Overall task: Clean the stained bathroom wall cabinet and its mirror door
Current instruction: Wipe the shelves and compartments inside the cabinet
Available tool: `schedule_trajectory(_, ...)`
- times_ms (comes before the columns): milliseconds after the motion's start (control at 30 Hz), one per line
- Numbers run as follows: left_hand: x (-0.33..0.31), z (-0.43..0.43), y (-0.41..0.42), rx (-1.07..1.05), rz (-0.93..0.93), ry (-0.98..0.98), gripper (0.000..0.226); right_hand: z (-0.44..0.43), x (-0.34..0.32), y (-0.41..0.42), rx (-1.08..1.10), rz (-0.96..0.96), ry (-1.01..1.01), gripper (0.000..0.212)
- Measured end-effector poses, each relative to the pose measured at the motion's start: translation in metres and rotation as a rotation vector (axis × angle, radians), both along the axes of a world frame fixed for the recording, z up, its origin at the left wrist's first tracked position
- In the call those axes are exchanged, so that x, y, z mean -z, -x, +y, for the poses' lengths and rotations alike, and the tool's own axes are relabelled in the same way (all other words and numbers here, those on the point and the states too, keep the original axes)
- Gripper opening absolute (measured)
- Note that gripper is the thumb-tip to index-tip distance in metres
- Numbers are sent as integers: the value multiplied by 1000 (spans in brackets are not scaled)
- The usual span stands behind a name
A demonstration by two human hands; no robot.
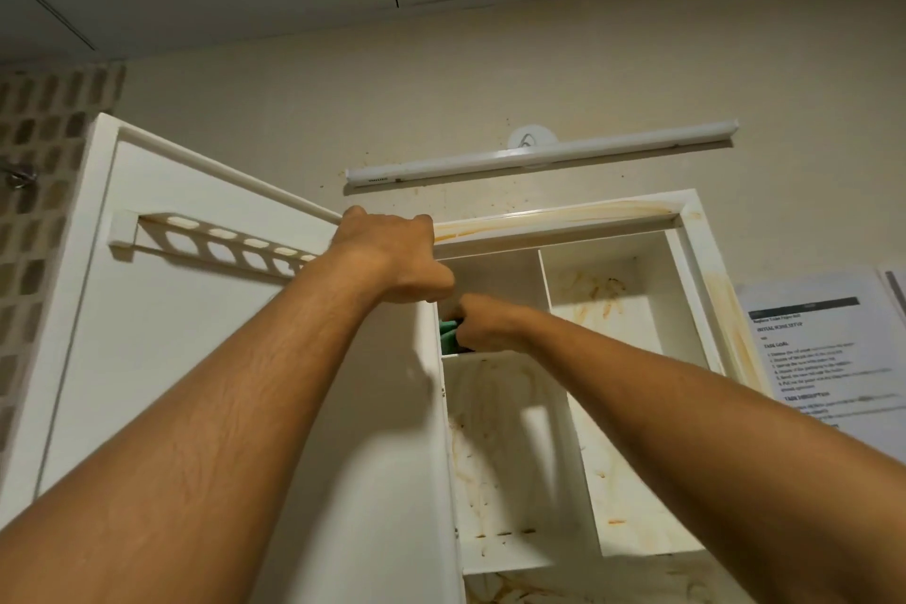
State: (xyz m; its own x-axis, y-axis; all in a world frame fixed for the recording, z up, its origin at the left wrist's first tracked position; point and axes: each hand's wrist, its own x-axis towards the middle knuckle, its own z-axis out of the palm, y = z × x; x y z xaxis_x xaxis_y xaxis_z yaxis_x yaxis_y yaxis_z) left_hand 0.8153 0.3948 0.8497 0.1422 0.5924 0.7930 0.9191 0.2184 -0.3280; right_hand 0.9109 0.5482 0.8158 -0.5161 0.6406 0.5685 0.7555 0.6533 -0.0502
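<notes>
- Left forearm (220,407): bare, raised, and ran from the 8 o'clock corner of the view up toward 1 o'clock.
- Left hand (392,255): back faced the camera, with the fingers curled over the top edge of the door (196,334).
- Right forearm (686,407): bare, and ran from 4 o'clock toward 10 o'clock.
- Right hand (483,324): sat just below the left hand, at its 5 o'clock, and gripped a green pad (448,334); the fingertips were hidden.

upper-right compartment (603,277) open | divider (542,280) bounds left | door (196,334) stands wide
</notes>
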Motion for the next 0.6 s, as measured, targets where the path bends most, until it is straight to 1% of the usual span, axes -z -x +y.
schedule_trajectory(67,1,3,1,-8,9,-10,46,1,-1,-5,43,-35,0,11)
schedule_trajectory(133,0,4,1,-11,9,-20,45,0,0,0,62,-36,-23,11)
schedule_trajectory(233,-1,5,0,-5,5,-17,44,9,4,13,19,51,-7,3)
schedule_trajectory(300,-1,5,1,-10,6,-7,46,8,2,16,-23,91,37,6)
schedule_trajectory(400,0,3,0,-26,12,14,51,-6,7,2,-41,71,90,15)
schedule_trajectory(500,1,0,-2,-43,25,15,52,-26,6,-25,-75,119,156,14)
schedule_trajectory(600,4,-1,-2,-47,48,12,52,-61,-12,-63,-15,26,230,21)
